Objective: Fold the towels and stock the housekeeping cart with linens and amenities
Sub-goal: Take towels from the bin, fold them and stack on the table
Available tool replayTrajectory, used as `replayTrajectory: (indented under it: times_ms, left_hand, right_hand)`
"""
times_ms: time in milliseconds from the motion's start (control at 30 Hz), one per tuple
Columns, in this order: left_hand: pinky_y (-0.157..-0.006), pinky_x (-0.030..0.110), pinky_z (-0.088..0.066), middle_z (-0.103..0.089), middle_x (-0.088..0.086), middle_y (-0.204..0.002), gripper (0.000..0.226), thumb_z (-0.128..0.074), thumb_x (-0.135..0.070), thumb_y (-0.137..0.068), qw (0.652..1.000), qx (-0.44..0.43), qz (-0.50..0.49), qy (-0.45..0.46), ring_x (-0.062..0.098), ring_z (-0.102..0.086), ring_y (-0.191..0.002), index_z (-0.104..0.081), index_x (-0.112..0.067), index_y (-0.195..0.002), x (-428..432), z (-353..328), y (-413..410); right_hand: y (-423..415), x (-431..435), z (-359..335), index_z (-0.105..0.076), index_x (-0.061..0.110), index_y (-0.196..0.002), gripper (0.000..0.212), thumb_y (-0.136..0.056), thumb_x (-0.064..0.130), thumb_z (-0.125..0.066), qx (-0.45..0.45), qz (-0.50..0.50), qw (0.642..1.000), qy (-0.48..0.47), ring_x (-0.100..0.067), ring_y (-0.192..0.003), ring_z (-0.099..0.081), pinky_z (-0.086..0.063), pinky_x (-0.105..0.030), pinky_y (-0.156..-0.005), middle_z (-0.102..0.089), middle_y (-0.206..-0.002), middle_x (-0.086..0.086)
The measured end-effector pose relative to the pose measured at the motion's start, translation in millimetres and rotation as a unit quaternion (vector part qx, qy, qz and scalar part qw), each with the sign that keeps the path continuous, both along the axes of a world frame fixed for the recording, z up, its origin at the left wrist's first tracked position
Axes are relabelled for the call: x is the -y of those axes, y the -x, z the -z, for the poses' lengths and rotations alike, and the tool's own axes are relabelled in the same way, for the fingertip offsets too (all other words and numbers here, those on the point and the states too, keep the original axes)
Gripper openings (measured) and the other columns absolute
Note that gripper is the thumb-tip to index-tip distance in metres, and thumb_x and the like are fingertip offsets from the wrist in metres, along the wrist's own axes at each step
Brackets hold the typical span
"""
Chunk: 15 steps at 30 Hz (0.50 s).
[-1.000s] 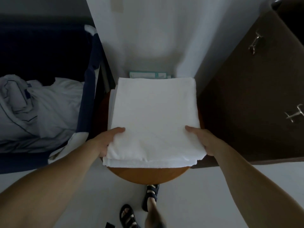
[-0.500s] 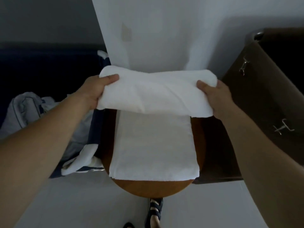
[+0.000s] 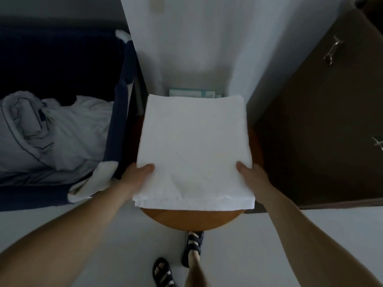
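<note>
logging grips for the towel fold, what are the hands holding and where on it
Both hold the folded white towel: the left hand grips its left edge and the right hand its right edge, near the front corners, thumbs on top.

Towel (image 3: 192, 141) soft matt white cloth; table (image 3: 190, 219) smooth glossy orange wood.

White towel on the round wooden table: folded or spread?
Folded: the white towel shows stacked layered edges along its near side.

Single head-worn wide-angle view, faces forward and steeply down, close over the round table (image 3: 192, 220), forearms (image 3: 72, 235) enter from bottom corners, sandalled feet (image 3: 191, 243) at bottom edge, verticals splay outward.
</note>
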<state>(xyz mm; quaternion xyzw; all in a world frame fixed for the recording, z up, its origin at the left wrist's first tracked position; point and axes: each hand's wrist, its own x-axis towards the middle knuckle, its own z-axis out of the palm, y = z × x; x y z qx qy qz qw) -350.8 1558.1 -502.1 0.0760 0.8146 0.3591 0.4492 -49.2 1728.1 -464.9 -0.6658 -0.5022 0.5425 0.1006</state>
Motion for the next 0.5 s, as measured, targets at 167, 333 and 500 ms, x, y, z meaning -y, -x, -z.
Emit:
replayTrajectory:
  times_ms: [167, 333, 500]
  left_hand:
    - [-0.074, 0.029, -0.043, -0.062, 0.0, -0.106, 0.058, -0.053, -0.056, -0.093, 0.99, -0.134, 0.032, 0.004, 0.017, -0.055, -0.086, -0.055, -0.009, -0.128, -8.4, -18.4, -7.1]
    - [-0.071, 0.027, -0.041, -0.057, -0.004, -0.1, 0.05, -0.051, -0.06, -0.093, 0.979, -0.19, 0.055, -0.037, 0.013, -0.053, -0.083, -0.055, -0.015, -0.115, 7.2, -20.6, -7.5]
    - [-0.078, 0.033, -0.042, -0.062, 0.006, -0.108, 0.047, -0.055, -0.06, -0.09, 0.982, -0.174, 0.078, 0.002, 0.021, -0.055, -0.09, -0.047, -0.017, -0.108, 18.5, 8.0, -24.3]
  right_hand:
    - [10.7, -14.3, -12.8, -0.052, 0.004, -0.13, 0.052, -0.097, 0.045, -0.053, 0.063, -0.058, 0.992, -0.097, -0.029, -0.106, -0.056, -0.046, -0.043, -0.095, -0.058, -0.124, -0.012]
    - [-7.1, -2.1, 2.6, -0.051, 0.004, -0.129, 0.057, -0.098, 0.052, -0.047, 0.114, -0.075, 0.984, -0.118, -0.032, -0.106, -0.056, -0.044, -0.04, -0.092, -0.059, -0.12, -0.014]
    - [-12.3, 16.5, 34.0, -0.045, 0.009, -0.132, 0.058, -0.099, 0.056, -0.04, 0.149, -0.075, 0.981, -0.097, -0.036, -0.111, -0.057, -0.044, -0.04, -0.094, -0.059, -0.124, -0.016]
